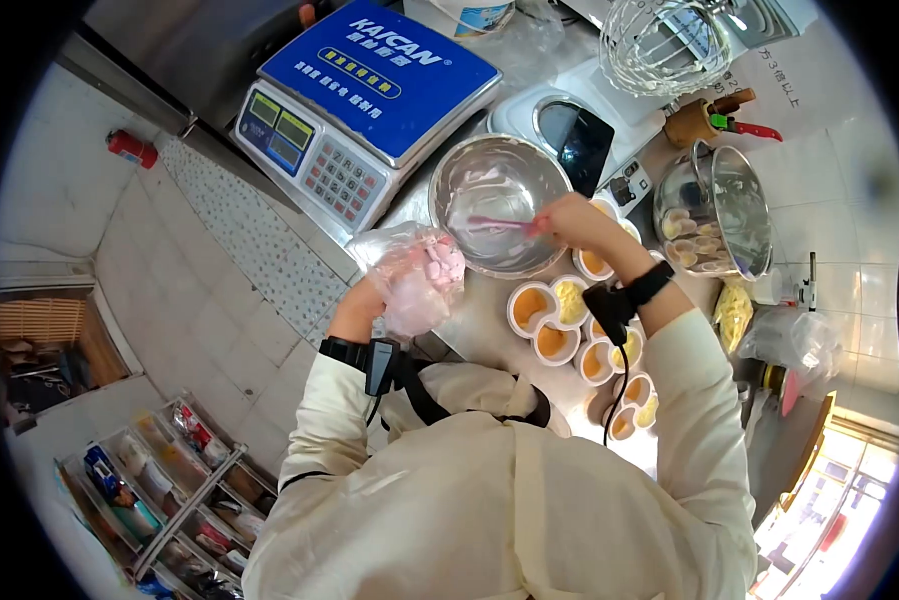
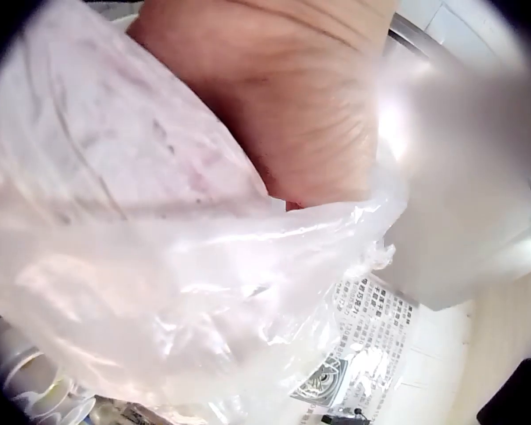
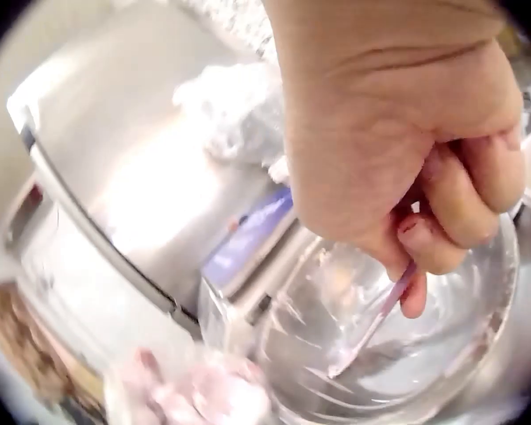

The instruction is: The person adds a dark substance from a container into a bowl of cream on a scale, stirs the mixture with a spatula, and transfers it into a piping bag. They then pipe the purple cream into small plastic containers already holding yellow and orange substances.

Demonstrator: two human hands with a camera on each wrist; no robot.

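My left hand [image 1: 369,292] holds a clear plastic piping bag [image 1: 409,305], whose film hides the fingers. Pink cream [image 1: 445,264] bulges at its mouth, close beside the left rim of a steel mixing bowl [image 1: 464,180]. In the right wrist view, the curled fingers of my right hand [image 3: 425,168] grip the handle of a slim pink spatula [image 3: 376,323]. Its blade reaches down into the bowl, where pale smears of cream coat the wall and bottom. The left wrist view shows the bag's folded film [image 2: 177,292] draped around the hand.
A blue-topped scale [image 1: 389,85] stands left of the bowl. Several cups [image 1: 554,343] with orange and yellow fillings crowd the right side. Beyond them is a steel pot [image 1: 714,205] holding small pale pieces. A wire whisk [image 1: 659,50] and a red-handled knife [image 1: 754,129] are at the back.
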